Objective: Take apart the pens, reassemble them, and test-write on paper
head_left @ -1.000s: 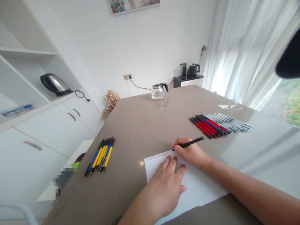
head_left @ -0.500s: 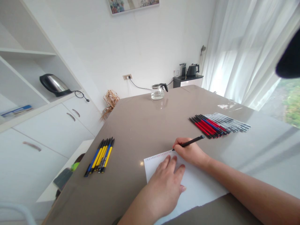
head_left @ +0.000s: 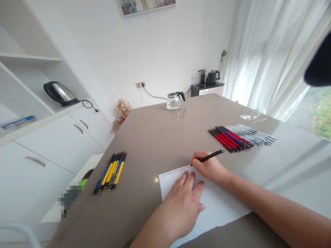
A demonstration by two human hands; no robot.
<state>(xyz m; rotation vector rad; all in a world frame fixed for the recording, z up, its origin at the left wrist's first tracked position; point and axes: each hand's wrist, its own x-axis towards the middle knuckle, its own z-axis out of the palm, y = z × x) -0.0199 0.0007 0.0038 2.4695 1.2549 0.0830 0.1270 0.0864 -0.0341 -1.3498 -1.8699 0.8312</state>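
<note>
My right hand (head_left: 208,167) grips a black pen (head_left: 210,156), its tip at the top edge of a white sheet of paper (head_left: 217,206). Small marks in a row run along that edge, left of the tip. Flat on the paper lies my left hand (head_left: 182,201), fingers spread, holding nothing. To the left is a row of yellow, blue and black pens (head_left: 111,172). Beyond my right hand lies another row, with red and blue pens (head_left: 230,139) at its left and clear ones (head_left: 253,134) at its right.
A glass pot (head_left: 173,102) with a black handle stands far back on the brown table (head_left: 147,137). White scraps (head_left: 249,116) lie near the right edge. Cabinets (head_left: 46,151) with a kettle (head_left: 60,93) are at left; a curtain (head_left: 258,51) hangs at right.
The pen tip and my right hand have shifted very slightly right along the paper's top edge. My left hand stays in place.
</note>
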